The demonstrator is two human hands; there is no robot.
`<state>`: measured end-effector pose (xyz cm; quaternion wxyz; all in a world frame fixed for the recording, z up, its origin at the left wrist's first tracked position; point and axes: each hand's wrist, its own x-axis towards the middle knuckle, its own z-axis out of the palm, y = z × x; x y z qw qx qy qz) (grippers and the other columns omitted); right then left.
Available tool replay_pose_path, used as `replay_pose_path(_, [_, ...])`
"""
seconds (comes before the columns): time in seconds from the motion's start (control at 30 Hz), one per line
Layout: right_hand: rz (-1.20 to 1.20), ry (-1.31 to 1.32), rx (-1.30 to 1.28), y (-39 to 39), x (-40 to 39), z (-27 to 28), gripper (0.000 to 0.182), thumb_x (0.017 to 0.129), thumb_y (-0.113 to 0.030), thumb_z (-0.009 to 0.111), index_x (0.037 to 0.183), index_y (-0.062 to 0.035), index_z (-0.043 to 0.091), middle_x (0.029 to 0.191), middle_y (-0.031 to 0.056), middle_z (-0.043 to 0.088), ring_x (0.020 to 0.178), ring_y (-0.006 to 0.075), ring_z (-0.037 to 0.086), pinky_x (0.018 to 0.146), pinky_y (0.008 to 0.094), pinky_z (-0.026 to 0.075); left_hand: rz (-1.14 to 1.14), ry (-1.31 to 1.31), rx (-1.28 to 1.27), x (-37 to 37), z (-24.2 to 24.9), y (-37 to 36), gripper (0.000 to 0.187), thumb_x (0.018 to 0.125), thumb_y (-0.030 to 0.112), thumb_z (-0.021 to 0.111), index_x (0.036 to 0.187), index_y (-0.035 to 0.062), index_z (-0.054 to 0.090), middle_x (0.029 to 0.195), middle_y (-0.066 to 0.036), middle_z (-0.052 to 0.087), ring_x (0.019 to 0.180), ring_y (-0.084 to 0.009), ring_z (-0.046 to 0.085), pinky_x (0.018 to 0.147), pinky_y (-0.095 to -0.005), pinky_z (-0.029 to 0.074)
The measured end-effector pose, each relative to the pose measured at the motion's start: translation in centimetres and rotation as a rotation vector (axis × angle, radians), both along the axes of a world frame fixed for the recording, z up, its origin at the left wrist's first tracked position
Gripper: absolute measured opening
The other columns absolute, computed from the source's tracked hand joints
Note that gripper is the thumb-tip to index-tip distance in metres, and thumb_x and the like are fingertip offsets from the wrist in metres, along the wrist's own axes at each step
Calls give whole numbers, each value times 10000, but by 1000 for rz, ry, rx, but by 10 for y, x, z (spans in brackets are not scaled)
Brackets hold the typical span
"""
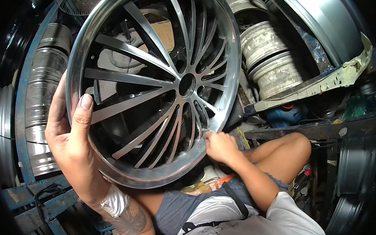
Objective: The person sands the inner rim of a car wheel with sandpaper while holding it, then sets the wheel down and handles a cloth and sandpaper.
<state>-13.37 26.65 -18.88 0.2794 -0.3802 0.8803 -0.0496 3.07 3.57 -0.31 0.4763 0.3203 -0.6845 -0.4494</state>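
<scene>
A large multi-spoke alloy wheel (127, 52), with silvery spoke faces, dark gaps and a polished lip, stands tilted in front of me. My left hand (76, 127) is wrapped round its left edge, thumb over the front of the lip and fingers behind. At the lower right of the wheel, my right hand (221, 147) is closed in a fist against the inner lip. Whatever those fingers hold is hidden. Whitish smears show on the lip beside the right hand and along the lower inner edge.
Stacked silver rims (46, 86) stand in a blue metal rack (26, 83) at left. Worn, whitish rims (274, 66) lie on a shelf at right, below a big rim (325, 16). Beneath that shelf is a blue container (283, 116). A fan guard (78, 3) is at the top.
</scene>
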Motion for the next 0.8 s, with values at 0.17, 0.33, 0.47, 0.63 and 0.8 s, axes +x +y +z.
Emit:
replay_pose_path(0.17, [31, 3, 66, -3, 2, 1, 253, 857, -191, 594, 1057, -91, 711, 930, 247, 728, 907, 418, 719, 832, 525, 562, -28, 39, 13, -1, 1, 1, 485, 937, 100, 709, 1388, -21, 579, 1167, -128, 710, 1022, -125, 679, 943, -241, 500])
replay_pose_path(0.33, [7, -29, 15, -3, -11, -2, 281, 843, -190, 586, 1062, -75, 720, 928, 277, 718, 912, 432, 714, 848, 538, 557, -38, 26, 41, -1, 5, 3, 466, 929, 47, 691, 1368, -59, 577, 1242, -169, 680, 1133, -181, 648, 1029, -288, 460])
replay_pose_path(0.47, [-9, -66, 40, 5, -24, 3, 325, 841, -260, 632, 1119, -124, 730, 935, 241, 731, 913, 405, 718, 842, 518, 563, -61, 77, 48, -3, 1, 0, 489, 930, 86, 711, 1384, -38, 576, 1167, -138, 710, 1017, -123, 677, 943, -246, 501])
replay_pose_path(0.63, [79, -6, 73, 8, -3, 6, 344, 836, -324, 688, 1130, -154, 744, 935, 203, 743, 886, 371, 729, 820, 488, 576, -87, 101, 51, 0, 4, -3, 491, 931, 58, 695, 1387, -63, 558, 1250, -164, 679, 1130, -172, 654, 1019, -280, 474])
replay_pose_path(0.8, [51, -42, 84, 8, -12, 3, 326, 829, -309, 679, 1117, -175, 748, 924, 204, 743, 889, 375, 729, 845, 485, 576, -104, 116, 92, 3, 3, -4, 475, 924, 43, 697, 1370, -62, 572, 1280, -168, 667, 1185, -182, 632, 1037, -286, 461])
